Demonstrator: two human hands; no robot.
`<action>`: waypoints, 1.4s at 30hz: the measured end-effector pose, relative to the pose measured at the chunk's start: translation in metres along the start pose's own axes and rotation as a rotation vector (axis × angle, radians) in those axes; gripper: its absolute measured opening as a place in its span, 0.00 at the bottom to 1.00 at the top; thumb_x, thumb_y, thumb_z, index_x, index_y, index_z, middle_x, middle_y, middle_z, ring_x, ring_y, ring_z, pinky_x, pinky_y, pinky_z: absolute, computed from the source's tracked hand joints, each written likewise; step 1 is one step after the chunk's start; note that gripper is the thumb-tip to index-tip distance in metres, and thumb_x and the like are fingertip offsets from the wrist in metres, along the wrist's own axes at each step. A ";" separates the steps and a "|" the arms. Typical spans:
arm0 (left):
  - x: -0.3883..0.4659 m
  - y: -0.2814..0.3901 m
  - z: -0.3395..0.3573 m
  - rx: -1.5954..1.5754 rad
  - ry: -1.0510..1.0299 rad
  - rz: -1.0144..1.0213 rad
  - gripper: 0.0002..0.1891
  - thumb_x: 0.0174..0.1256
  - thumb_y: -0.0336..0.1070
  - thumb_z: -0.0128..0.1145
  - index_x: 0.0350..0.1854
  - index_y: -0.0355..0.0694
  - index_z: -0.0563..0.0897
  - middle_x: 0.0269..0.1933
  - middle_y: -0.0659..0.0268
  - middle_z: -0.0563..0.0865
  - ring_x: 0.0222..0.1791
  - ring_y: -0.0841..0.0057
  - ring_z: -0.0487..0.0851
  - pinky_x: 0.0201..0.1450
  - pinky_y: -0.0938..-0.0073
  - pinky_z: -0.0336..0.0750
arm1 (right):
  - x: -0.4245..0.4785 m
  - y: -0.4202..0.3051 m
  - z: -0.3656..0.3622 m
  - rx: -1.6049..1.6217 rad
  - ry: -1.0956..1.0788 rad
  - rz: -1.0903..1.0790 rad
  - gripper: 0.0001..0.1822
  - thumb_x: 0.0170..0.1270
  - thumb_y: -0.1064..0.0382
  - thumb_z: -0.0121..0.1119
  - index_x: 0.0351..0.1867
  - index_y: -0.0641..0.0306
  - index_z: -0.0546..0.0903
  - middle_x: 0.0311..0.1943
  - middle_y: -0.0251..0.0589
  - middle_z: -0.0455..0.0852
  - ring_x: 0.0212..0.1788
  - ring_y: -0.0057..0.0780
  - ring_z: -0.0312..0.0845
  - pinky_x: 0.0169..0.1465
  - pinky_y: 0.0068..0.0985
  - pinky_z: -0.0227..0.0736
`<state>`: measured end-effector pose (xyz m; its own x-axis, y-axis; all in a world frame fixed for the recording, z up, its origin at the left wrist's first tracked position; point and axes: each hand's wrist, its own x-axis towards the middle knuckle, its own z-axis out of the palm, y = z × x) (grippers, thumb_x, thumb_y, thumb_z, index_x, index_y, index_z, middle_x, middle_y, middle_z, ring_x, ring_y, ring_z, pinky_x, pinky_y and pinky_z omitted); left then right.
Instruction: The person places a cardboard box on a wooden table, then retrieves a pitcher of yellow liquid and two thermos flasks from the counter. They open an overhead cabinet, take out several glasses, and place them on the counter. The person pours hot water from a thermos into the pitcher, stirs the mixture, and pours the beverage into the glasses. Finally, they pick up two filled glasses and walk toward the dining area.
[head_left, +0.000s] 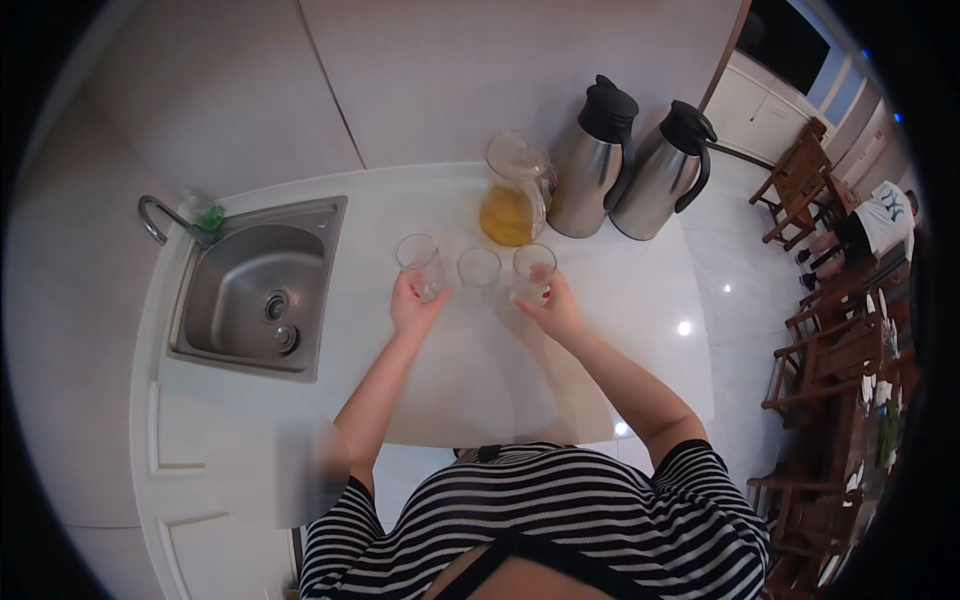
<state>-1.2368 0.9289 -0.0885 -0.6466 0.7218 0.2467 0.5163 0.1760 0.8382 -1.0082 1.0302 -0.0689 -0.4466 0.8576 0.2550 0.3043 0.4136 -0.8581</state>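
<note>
My left hand (417, 309) is wrapped around the lower part of a clear drinking glass (418, 251). Around a second clear glass (535, 261), my right hand (553, 309) is closed in the same way. Between them a third clear glass (479, 268) stands on the white countertop (480, 360), touched by neither hand. Just behind the glasses is a glass pitcher (512, 214) with yellow liquid in its lower part. Both held glasses look upright and show no coloured liquid. Whether they rest on the counter or hang slightly above it I cannot tell.
Two steel vacuum jugs (589, 180) (654, 187) with black lids stand right of the pitcher. At the left, a stainless steel sink (251, 300) with a curved faucet (169, 217) is set into the counter. Wooden chairs (799, 184) and a person (870, 225) are far right.
</note>
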 end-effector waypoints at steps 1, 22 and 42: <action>0.004 0.000 0.006 0.011 0.011 -0.007 0.32 0.36 0.37 0.72 0.47 0.38 0.71 0.39 0.66 0.77 0.36 0.78 0.75 0.37 0.77 0.72 | 0.002 0.003 0.002 -0.003 -0.012 0.009 0.27 0.41 0.62 0.70 0.45 0.58 0.71 0.38 0.36 0.73 0.33 0.28 0.67 0.35 0.25 0.67; -0.047 -0.004 -0.026 -0.430 0.003 -0.117 0.26 0.52 0.28 0.62 0.54 0.39 0.68 0.36 0.69 0.77 0.33 0.84 0.74 0.37 0.84 0.72 | 0.049 -0.120 -0.148 -0.328 -0.124 -0.465 0.26 0.47 0.70 0.63 0.51 0.62 0.73 0.42 0.45 0.76 0.44 0.40 0.73 0.46 0.30 0.70; -0.115 0.030 -0.070 -0.809 -0.027 -0.095 0.20 0.57 0.24 0.56 0.52 0.32 0.67 0.32 0.60 0.80 0.31 0.76 0.80 0.37 0.80 0.74 | 0.223 -0.548 -0.229 -0.560 0.509 -0.437 0.30 0.50 0.46 0.58 0.53 0.59 0.73 0.45 0.43 0.77 0.45 0.34 0.72 0.45 0.32 0.68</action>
<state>-1.1862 0.8038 -0.0574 -0.6478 0.7462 0.1537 -0.1126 -0.2933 0.9494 -1.0819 1.0644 0.5600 -0.2306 0.5640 0.7929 0.6219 0.7121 -0.3257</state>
